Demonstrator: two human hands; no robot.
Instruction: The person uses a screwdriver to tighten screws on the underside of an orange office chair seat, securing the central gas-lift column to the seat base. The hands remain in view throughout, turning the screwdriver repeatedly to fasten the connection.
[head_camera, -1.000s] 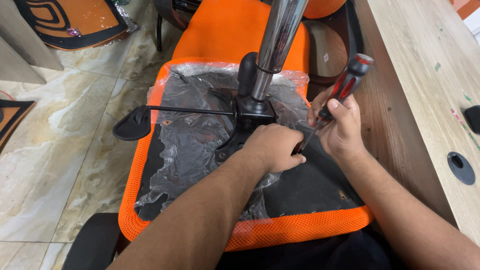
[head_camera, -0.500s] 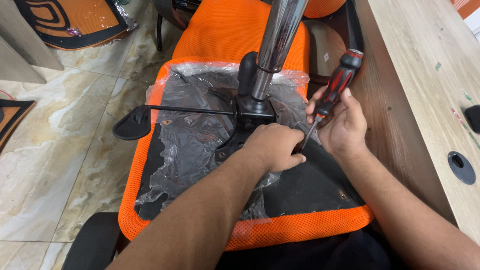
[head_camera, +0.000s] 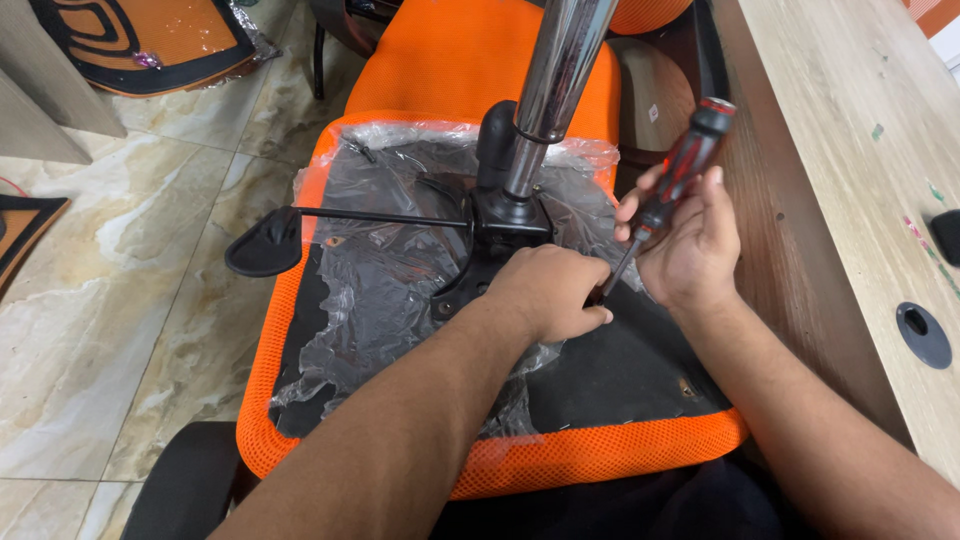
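While our right hand (head_camera: 690, 250) grips the red-and-black screwdriver (head_camera: 668, 195), fingers closed round its handle, our left hand (head_camera: 548, 292) pinches its tip at the black bracket (head_camera: 505, 225) on the upturned orange seat (head_camera: 480, 470); we judge fastening unfinished.

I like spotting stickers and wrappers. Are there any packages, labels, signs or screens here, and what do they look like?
Plastic wrap: clear, crinkled sheet over the black underside of the orange chair seat, under the left hand.
Small sticker: pale square on the brown panel beside the desk.
No signs or screens.
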